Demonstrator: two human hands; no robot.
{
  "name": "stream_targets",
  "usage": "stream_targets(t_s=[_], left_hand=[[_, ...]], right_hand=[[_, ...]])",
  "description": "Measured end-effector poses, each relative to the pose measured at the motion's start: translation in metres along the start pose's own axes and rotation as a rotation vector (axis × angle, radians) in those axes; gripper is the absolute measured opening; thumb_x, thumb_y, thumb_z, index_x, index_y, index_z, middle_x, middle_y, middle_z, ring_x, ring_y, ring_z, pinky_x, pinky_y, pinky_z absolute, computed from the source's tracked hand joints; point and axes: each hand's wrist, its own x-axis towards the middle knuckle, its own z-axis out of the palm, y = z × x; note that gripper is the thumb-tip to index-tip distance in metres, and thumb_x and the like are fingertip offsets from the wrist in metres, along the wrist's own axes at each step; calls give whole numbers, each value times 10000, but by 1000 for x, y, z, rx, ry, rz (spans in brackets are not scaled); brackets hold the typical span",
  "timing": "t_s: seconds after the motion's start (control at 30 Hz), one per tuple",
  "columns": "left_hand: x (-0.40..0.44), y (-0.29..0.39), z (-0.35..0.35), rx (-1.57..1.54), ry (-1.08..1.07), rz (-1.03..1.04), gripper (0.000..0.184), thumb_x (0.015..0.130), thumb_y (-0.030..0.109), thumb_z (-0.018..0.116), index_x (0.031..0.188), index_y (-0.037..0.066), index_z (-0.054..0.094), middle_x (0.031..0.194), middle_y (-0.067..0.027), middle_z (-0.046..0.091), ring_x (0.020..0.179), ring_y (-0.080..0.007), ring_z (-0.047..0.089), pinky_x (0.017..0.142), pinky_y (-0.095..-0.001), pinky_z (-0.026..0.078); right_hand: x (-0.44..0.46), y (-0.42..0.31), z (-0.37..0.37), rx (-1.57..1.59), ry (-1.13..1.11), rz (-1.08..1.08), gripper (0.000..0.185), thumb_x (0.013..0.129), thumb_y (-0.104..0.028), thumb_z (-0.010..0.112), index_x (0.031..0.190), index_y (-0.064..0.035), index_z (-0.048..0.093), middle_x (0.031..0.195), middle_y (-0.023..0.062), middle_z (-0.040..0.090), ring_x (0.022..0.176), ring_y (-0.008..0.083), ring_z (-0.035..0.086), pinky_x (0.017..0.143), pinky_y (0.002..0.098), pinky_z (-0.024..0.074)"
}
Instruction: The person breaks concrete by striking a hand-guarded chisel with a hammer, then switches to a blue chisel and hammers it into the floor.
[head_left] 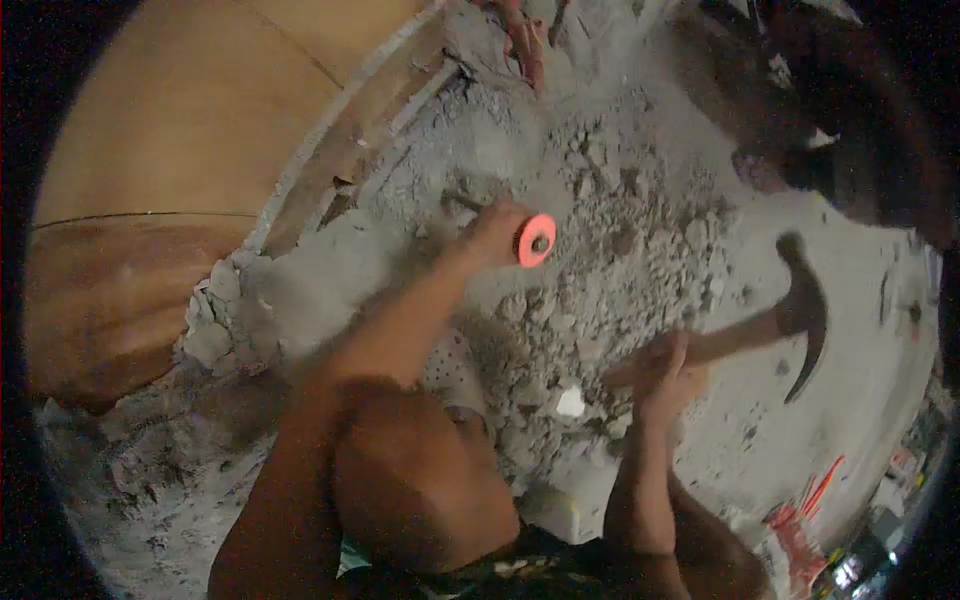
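My left hand is wrapped round a chisel with a round pinkish-red hand guard at its struck end. The chisel's dark shaft comes out beyond my fist and points left toward the broken grey surface; whether its tip touches is unclear. In my right hand is the wooden handle of a claw hammer, gripped low down. The hammer head hangs out to the right, apart from the chisel. Loose rubble lies around and between both hands.
A curved brown wooden panel rises at the left, with a rough broken edge. Red pipes or cords stick out at the top. Dusty grey floor spreads to the right. A red tangled item lies lower right. My bent knee is close below.
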Motion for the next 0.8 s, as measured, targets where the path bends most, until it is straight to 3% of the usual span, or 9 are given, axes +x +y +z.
stream_targets(t_s=[0.1, 0.23, 0.37, 0.4, 0.53, 0.57, 0.63, 0.73, 0.8], left_hand=[[-11, -14, 8, -36, 160, 137, 371, 648, 254, 789, 953, 86, 661, 921, -124, 668, 919, -324, 619, 850, -413, 481], [-14, -16, 12, -113, 234, 166, 367, 639, 216, 788, 956, 81, 661, 925, -123, 670, 907, -319, 619, 845, -405, 479], [-19, -19, 12, -192, 253, 36, 362, 634, 190, 790, 947, 66, 657, 924, -134, 667, 889, -331, 618, 824, -404, 483], [-25, -21, 14, -291, 258, 1, 357, 634, 178, 790, 944, 62, 656, 919, -135, 666, 877, -333, 620, 817, -405, 486], [-65, -20, -9, 7, 160, 335, 530, 644, 173, 820, 1102, 48, 584, 1131, -118, 574, 987, -278, 567, 844, -371, 457], [-85, 7, -22, -327, 154, 89, 470, 710, 171, 791, 1113, 60, 577, 1119, -88, 581, 984, -237, 562, 834, -357, 463], [-102, 32, -35, -431, 204, -4, 444, 718, 158, 786, 1100, 61, 581, 1102, -85, 587, 973, -233, 566, 823, -355, 464], [-130, 71, -63, -526, 334, -61, 406, 729, 139, 777, 1080, 63, 586, 1078, -79, 595, 956, -226, 572, 806, -351, 465], [-151, 97, -85, -651, 465, -92, 381, 737, 126, 771, 1066, 64, 590, 1061, -76, 600, 945, -221, 577, 794, -349, 465]], right_hand=[[-19, 13, 9, 25, -34, -252, 262, 913, -222, 615, 744, -28, 564, 707, 87, 613, 611, 153, 558, 563, 317, 443], [-73, 65, 28, 161, -194, 126, 233, 895, -237, 655, 777, -49, 585, 746, 41, 591, 702, 152, 556, 685, 317, 458], [-98, 62, 55, -251, -336, 430, 244, 877, -227, 673, 732, -70, 553, 625, -11, 525, 571, 80, 466, 500, 294, 404], [-100, 119, 39, -374, -414, 381, 204, 879, -239, 661, 798, -62, 601, 593, -18, 522, 532, 102, 490, 465, 319, 401], [-88, 222, 3, 117, -590, 805, 155, 847, -194, 614, 903, -62, 671, 710, 94, 606, 575, 219, 597, 499, 371, 475], [-78, 212, 2, 149, -568, 748, 155, 847, -194, 614, 903, -62, 671, 710, 94, 606, 575, 219, 597, 499, 371, 475], [-71, 194, -7, -393, -580, 746, 213, 839, -182, 583, 998, -92, 693, 785, 151, 625, 622, 248, 611, 570, 369, 515], [-55, 315, -20, -610, -664, -95, 278, 823, -185, 575, 1056, -94, 695, 802, 160, 641, 661, 274, 631, 622, 374, 531], [-65, 210, -30, -747, -617, 145, 249, 789, -172, 600, 1000, -87, 703, 807, 129, 658, 688, 276, 647, 634, 379, 535]])
